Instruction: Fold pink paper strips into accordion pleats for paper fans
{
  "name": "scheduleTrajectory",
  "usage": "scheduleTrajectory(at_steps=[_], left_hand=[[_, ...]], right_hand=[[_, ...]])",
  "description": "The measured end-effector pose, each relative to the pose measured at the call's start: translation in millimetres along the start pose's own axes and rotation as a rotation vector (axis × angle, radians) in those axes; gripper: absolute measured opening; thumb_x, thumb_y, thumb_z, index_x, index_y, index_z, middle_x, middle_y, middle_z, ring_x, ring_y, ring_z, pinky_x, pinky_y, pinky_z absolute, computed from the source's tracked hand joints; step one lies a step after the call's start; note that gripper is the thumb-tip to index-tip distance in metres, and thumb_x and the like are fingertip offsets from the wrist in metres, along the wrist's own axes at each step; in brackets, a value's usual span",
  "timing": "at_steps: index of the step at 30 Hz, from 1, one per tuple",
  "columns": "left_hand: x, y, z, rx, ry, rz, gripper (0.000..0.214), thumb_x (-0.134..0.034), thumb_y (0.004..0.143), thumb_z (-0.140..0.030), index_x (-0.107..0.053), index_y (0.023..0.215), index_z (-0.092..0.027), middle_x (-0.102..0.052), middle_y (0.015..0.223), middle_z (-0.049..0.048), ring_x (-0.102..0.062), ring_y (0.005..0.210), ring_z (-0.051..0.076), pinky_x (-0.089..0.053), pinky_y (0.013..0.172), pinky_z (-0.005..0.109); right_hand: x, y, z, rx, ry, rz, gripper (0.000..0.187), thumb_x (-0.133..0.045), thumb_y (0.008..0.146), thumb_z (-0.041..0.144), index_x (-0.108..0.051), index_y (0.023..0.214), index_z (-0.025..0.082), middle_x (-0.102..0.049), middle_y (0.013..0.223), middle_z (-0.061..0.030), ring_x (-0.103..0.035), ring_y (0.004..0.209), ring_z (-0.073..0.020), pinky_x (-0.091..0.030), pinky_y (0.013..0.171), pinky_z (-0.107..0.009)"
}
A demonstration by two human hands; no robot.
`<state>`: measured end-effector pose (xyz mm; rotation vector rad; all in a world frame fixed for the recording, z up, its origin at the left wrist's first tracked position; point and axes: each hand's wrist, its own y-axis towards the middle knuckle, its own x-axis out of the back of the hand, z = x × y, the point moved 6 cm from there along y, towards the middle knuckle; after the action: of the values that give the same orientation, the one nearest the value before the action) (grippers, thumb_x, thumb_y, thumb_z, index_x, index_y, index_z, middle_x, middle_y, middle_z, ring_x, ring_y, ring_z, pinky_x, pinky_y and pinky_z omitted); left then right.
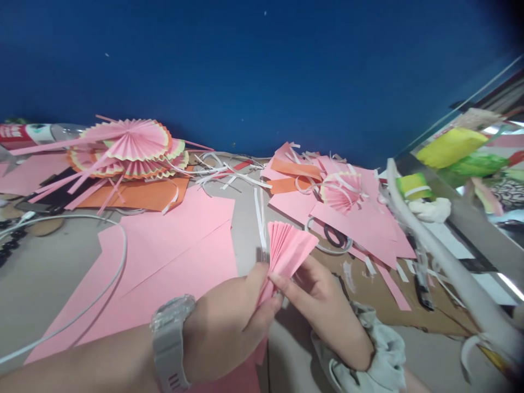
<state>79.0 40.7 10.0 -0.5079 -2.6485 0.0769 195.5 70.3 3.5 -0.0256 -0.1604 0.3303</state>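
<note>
Both my hands pinch a pink paper folded into accordion pleats (pixel 287 248), held upright above the table. My left hand (pixel 229 322), with a grey watch on its wrist, grips the lower part of the pleated strip. My right hand (pixel 323 305), a grey scrunchie on its wrist, holds the pleats from the right with thumb and fingers closed on them. Under my hands lie large flat pink paper sheets (pixel 172 256).
Finished pink pleated fans (pixel 126 144) lie on orange paper at the back left. A smaller fan (pixel 341 191) sits among pink and orange scraps at the right, with scissors (pixel 333 237) near it. White paper strips, a white cable (pixel 118 256) and a blue wall behind.
</note>
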Motion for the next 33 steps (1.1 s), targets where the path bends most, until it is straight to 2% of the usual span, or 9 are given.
scheduleTrajectory(at_steps=[3,8,11,16,21,25,27,29,33], left_hand=[[-2.1,2.5,6.5,0.028,0.009,0.056,0.016,-0.037,0.089,-0.036,-0.043,0.083,-0.022,-0.050,0.066,-0.0021,-0.045,0.057,0.014,-0.036,0.055,0.027],[-6.8,5.9,7.4,-0.044,-0.145,0.152,0.014,-0.034,0.090,-0.027,-0.043,0.083,-0.020,-0.046,0.071,-0.0029,-0.043,0.062,0.011,-0.038,0.060,0.024],[-7.7,6.5,8.3,-0.089,-0.235,0.195,0.012,-0.034,0.091,-0.025,-0.044,0.088,-0.019,-0.043,0.073,-0.0025,-0.040,0.064,0.011,-0.038,0.063,0.024],[-10.9,3.7,9.9,-0.080,-0.282,0.270,0.019,-0.031,0.092,-0.028,-0.042,0.079,-0.020,-0.035,0.066,-0.0031,-0.032,0.059,0.011,-0.036,0.058,0.024],[-7.0,5.9,3.5,-0.076,-0.367,0.230,0.023,-0.029,0.093,-0.027,-0.047,0.082,-0.019,-0.046,0.076,-0.0003,-0.043,0.071,0.013,-0.040,0.069,0.026],[0.2,7.9,4.0,-0.039,-0.270,0.121,0.021,-0.030,0.093,-0.027,-0.050,0.089,-0.020,-0.051,0.080,-0.0001,-0.047,0.076,0.013,-0.040,0.075,0.026],[0.9,6.9,5.0,-0.033,-0.201,0.099,0.019,-0.031,0.093,-0.028,-0.047,0.085,-0.020,-0.050,0.077,-0.0012,-0.046,0.071,0.012,-0.040,0.070,0.025],[-1.2,4.9,7.1,-0.011,-0.124,0.113,0.021,-0.031,0.093,-0.031,-0.042,0.079,-0.021,-0.047,0.069,-0.0029,-0.042,0.062,0.011,-0.038,0.060,0.024],[-5.4,1.0,9.6,0.025,0.060,0.176,0.024,-0.027,0.093,-0.036,-0.036,0.076,-0.022,-0.044,0.061,-0.0043,-0.038,0.053,0.011,-0.033,0.053,0.025]], right_hand=[[3.3,2.9,-2.5,-0.018,0.105,0.015,0.041,-0.059,0.080,0.027,-0.046,0.118,0.024,-0.058,0.117,-0.0036,-0.054,0.108,-0.0154,-0.043,0.091,-0.027],[1.5,5.0,-8.3,-0.128,0.088,0.146,0.023,-0.055,0.083,0.035,-0.059,0.098,0.019,-0.066,0.096,-0.0043,-0.060,0.093,-0.0174,-0.048,0.085,-0.030],[3.6,5.8,-7.1,-0.149,0.041,0.132,0.017,-0.056,0.082,0.035,-0.061,0.089,0.020,-0.067,0.089,-0.0012,-0.061,0.087,-0.0166,-0.049,0.080,-0.028],[3.9,4.8,-5.6,-0.160,0.005,0.115,0.013,-0.058,0.080,0.033,-0.060,0.085,0.022,-0.065,0.086,-0.0005,-0.060,0.085,-0.0172,-0.049,0.080,-0.028],[7.4,2.3,-13.5,-0.157,0.045,0.088,0.015,-0.057,0.081,0.034,-0.060,0.092,0.024,-0.064,0.093,-0.0007,-0.059,0.091,-0.0173,-0.047,0.082,-0.027],[13.7,1.8,-18.0,-0.170,0.072,0.009,0.016,-0.052,0.084,0.035,-0.059,0.091,0.023,-0.061,0.076,-0.0003,-0.059,0.070,-0.0140,-0.050,0.064,-0.024],[12.1,2.2,-12.2,-0.149,0.088,0.010,0.014,-0.057,0.081,0.031,-0.058,0.093,0.025,-0.062,0.080,0.0008,-0.060,0.076,-0.0134,-0.050,0.069,-0.023],[5.7,2.1,-4.0,-0.130,0.081,0.077,0.013,-0.060,0.079,0.029,-0.060,0.092,0.024,-0.065,0.088,0.0006,-0.061,0.088,-0.0153,-0.049,0.079,-0.024],[2.2,0.4,3.3,-0.125,0.099,0.066,0.014,-0.054,0.083,0.030,-0.064,0.088,0.022,-0.068,0.087,0.0001,-0.062,0.087,-0.0165,-0.050,0.079,-0.026]])
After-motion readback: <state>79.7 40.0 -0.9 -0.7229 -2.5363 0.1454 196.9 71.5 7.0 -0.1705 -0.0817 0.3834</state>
